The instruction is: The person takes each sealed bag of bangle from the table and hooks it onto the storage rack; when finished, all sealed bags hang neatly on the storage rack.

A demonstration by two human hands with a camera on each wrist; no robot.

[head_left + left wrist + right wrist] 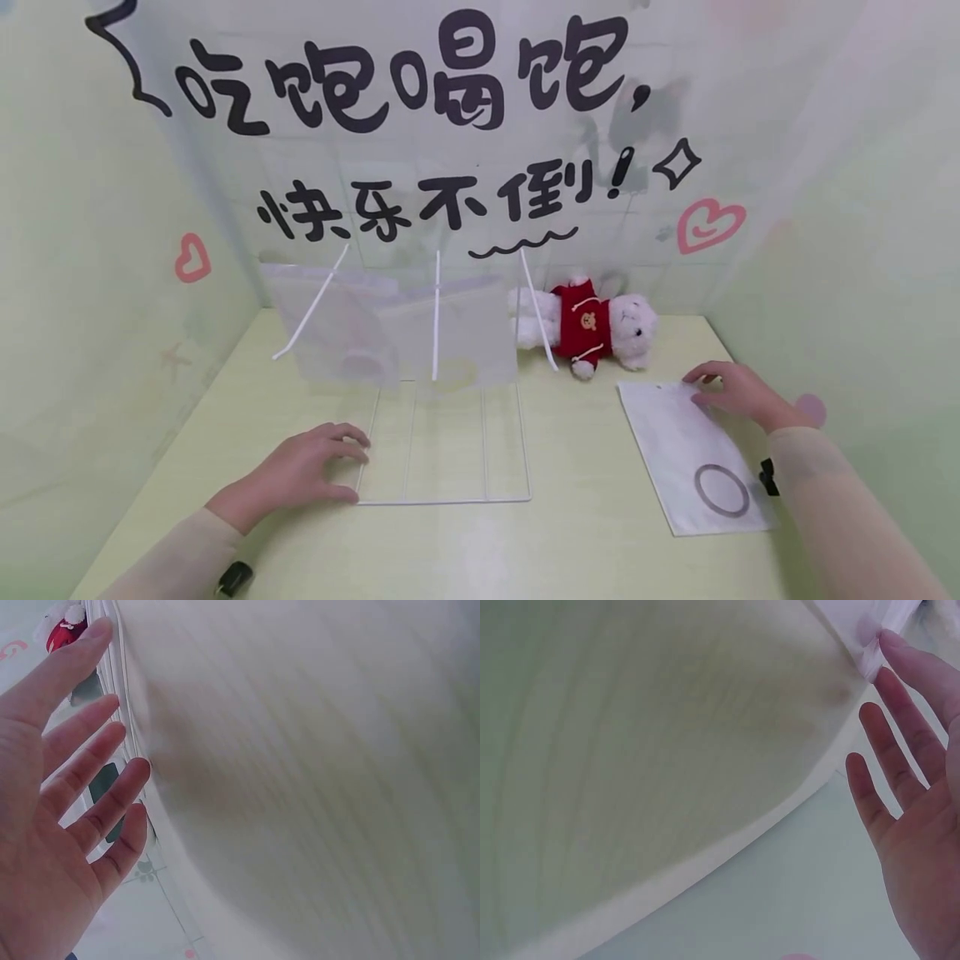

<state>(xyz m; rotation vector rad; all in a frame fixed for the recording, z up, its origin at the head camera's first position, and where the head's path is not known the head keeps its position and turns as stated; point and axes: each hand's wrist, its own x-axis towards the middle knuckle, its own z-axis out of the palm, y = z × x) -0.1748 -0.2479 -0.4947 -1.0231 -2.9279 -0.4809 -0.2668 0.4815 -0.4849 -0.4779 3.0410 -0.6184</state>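
My left hand [300, 467] rests at the near left corner of a white wire rack [442, 502], its fingers loosely spread along the side wire. In the left wrist view, the thumb and fingertips [135, 769] meet or nearly meet the rack's edge. Two translucent flat bags [465, 333] hang or lean among the rack's upright white prongs; a faint yellowish shape shows low on one. At the right, my right hand [738, 398] pinches the upper right corner of a flat white bag [660, 458] between thumb and index finger. A grey ring [722, 490] shows near that bag's lower end.
A white plush bear [633, 329] in a red hoodie lies on its side behind the rack's right prong. The light wooden table [577, 542] is bounded by pale printed curtains [832, 250] at the back and both sides.
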